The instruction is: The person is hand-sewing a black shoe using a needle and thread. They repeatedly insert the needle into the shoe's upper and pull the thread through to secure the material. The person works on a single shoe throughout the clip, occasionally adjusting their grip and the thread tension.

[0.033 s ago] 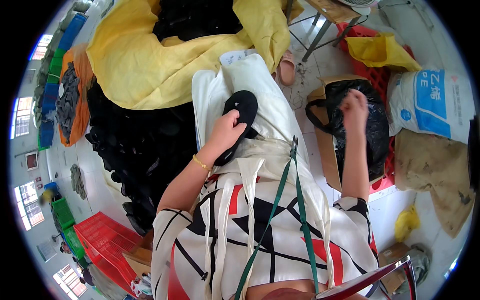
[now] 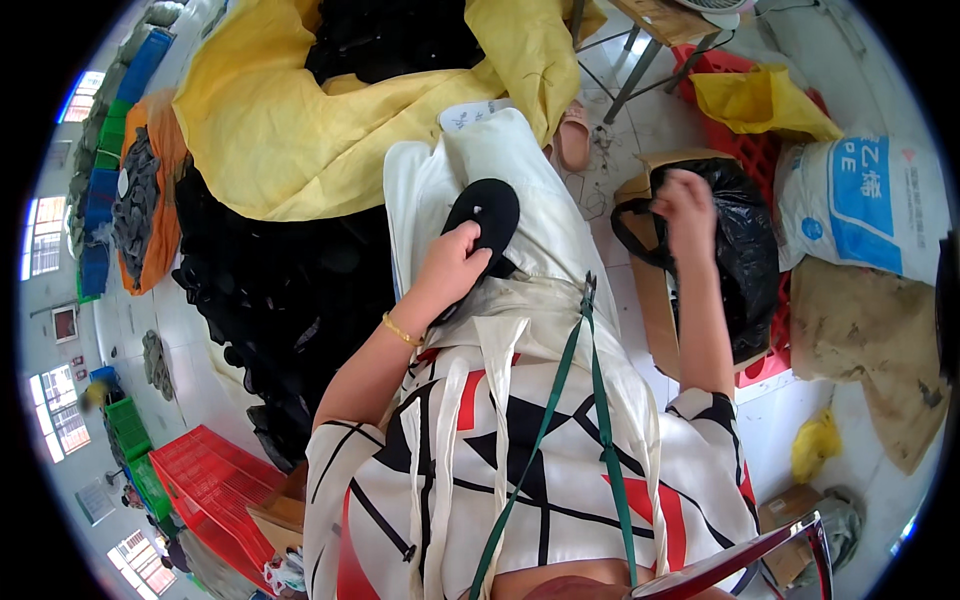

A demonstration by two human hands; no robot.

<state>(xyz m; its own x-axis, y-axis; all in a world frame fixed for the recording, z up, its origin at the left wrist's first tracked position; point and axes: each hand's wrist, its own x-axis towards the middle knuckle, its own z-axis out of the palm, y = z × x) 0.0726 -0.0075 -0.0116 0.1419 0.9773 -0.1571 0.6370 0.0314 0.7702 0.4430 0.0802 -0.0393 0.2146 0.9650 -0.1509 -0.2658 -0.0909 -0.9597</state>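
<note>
Over my lap, my left hand (image 2: 455, 262) is closed round a flat black shoe sole (image 2: 488, 205), its rounded end pointing away from me. The thumb lies on top, close to a small pale spot on the sole. To the right, my right hand (image 2: 686, 212) is raised above a black plastic bag (image 2: 735, 270) in a cardboard box. Its fingers are curled together and slightly blurred; whatever they hold is hidden. Small nippers (image 2: 589, 285) on a green cord rest on my pale apron (image 2: 540, 210).
A heap of black pieces (image 2: 290, 300) lies left of my legs, beside a yellow sack (image 2: 330, 150). Red crates (image 2: 215, 490) stand at the lower left. A white and blue sack (image 2: 865, 215) sits at the right, and a stool (image 2: 670, 20) stands at the far side.
My right hand has shifted left, closer to my lap. In my left hand the black shoe sole has tilted slightly, and its pale spot now shows more plainly.
</note>
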